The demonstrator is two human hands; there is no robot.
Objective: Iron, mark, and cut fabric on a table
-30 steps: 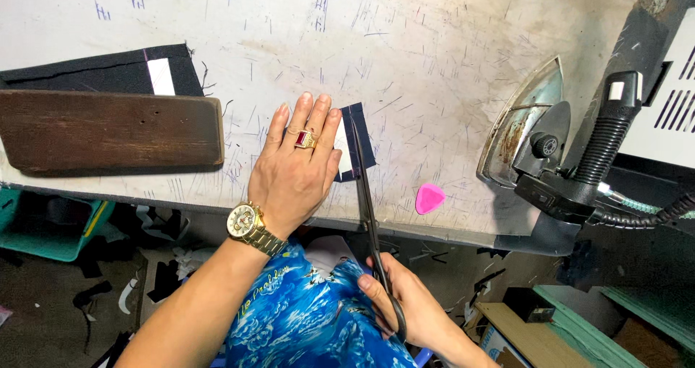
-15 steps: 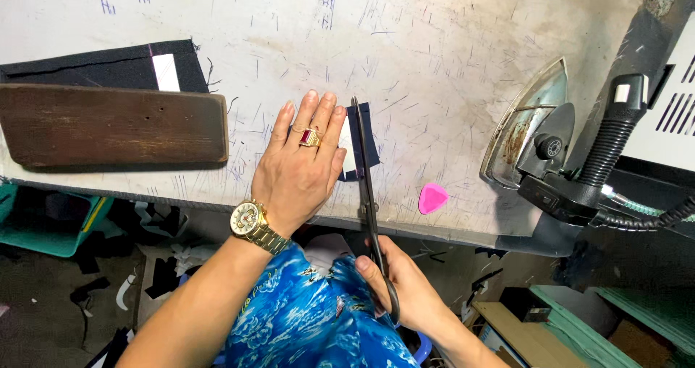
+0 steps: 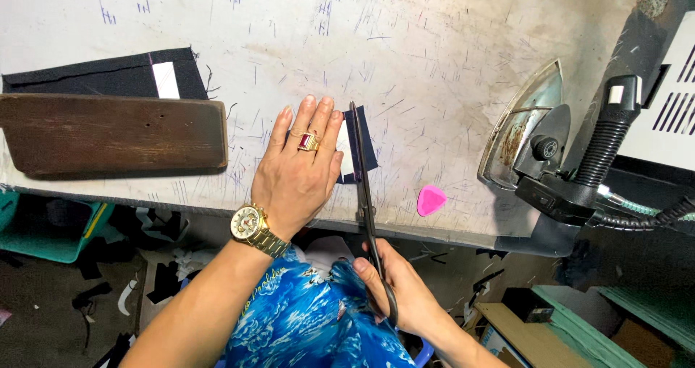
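My left hand [image 3: 297,172] lies flat on the worn white table [image 3: 405,56], pressing down a small dark fabric piece [image 3: 362,147] with a white patch on it. A ring with a red stone sits on one finger and a gold watch [image 3: 250,227] is on the wrist. My right hand [image 3: 402,292] is below the table edge, closed on the handles of long black scissors [image 3: 364,187]. The blades reach up along the fabric piece, right beside my left fingers.
A dark wooden block [image 3: 112,132] rests on black fabric [image 3: 108,74] at the left. A pink chalk piece [image 3: 431,200] lies near the front edge. A steam iron [image 3: 539,132] stands tilted at the right with its hose. Fabric scraps litter the floor.
The scissors have moved slightly forward along the fabric piece. My left hand has stayed pressed in place.
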